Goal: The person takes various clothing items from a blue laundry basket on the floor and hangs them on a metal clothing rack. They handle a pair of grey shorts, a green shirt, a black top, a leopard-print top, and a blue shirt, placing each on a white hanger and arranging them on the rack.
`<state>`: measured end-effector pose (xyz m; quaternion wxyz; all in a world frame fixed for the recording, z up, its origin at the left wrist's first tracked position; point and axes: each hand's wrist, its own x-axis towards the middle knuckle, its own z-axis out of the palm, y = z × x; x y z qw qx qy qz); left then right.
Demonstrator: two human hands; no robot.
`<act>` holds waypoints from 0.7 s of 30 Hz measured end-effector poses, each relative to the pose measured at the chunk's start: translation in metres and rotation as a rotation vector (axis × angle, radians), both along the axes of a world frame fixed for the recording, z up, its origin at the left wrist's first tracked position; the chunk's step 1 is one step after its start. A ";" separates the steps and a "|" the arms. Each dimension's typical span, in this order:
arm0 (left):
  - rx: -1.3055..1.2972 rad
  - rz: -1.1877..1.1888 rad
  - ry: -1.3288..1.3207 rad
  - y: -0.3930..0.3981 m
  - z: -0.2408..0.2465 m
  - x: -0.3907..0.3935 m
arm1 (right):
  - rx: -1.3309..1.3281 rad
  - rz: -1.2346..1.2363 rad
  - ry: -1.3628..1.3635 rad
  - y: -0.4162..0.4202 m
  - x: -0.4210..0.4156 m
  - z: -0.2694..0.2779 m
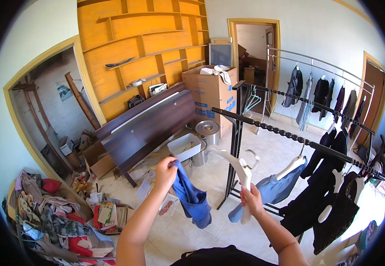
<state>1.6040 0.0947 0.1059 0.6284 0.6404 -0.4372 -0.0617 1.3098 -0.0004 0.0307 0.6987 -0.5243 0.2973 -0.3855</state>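
My left hand pinches the top of a blue garment, which hangs down from my fingers, bunched and folded. In my right hand is a white clothes hanger with a metal hook, held by one arm and tilted, with nothing hanging on it. The garment and the hanger are apart. Just right of the hanger, a light-blue denim garment hangs on another white hanger from the black clothes rack.
Black garments hang further right on the rack. Green hangers hang at its far end. A silver rack with clothes stands by the wall. Heaped clothes lie at left; a cardboard box, metal pots and a white basin stand ahead.
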 end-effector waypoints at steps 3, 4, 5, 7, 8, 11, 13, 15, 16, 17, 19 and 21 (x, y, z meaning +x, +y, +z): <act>0.107 0.062 -0.113 -0.029 0.000 0.025 | -0.033 0.167 -0.057 0.032 -0.028 0.026; 0.099 0.061 -0.153 -0.035 0.001 0.031 | -0.033 0.204 -0.079 0.042 -0.035 0.030; 0.089 0.063 -0.192 -0.039 0.001 0.037 | -0.033 0.244 -0.101 0.053 -0.039 0.034; 0.104 0.050 -0.258 -0.045 0.006 0.038 | -0.009 0.270 -0.093 0.076 -0.044 0.034; 0.109 0.048 -0.290 -0.045 0.009 0.038 | -0.007 0.263 -0.030 0.085 -0.041 0.031; 0.209 -0.059 -0.335 -0.044 0.015 0.022 | -0.006 0.168 0.114 0.111 -0.017 0.020; 0.178 -0.199 -0.380 -0.043 0.012 0.002 | 0.071 0.158 0.025 0.120 0.004 0.011; 0.179 -0.343 -0.446 -0.030 0.014 -0.020 | 0.090 0.193 0.054 0.125 0.028 0.011; 0.230 -0.419 -0.461 -0.021 0.022 -0.034 | 0.104 0.187 0.089 0.130 0.040 0.021; 0.281 -0.495 -0.475 -0.012 0.032 -0.045 | 0.139 0.185 0.052 0.129 0.048 0.017; 0.094 -0.455 -0.714 -0.002 0.047 -0.047 | 0.192 0.177 -0.076 0.128 0.050 0.023; -0.258 -0.449 -0.922 -0.002 0.063 -0.031 | 0.232 0.236 -0.252 0.127 0.046 0.039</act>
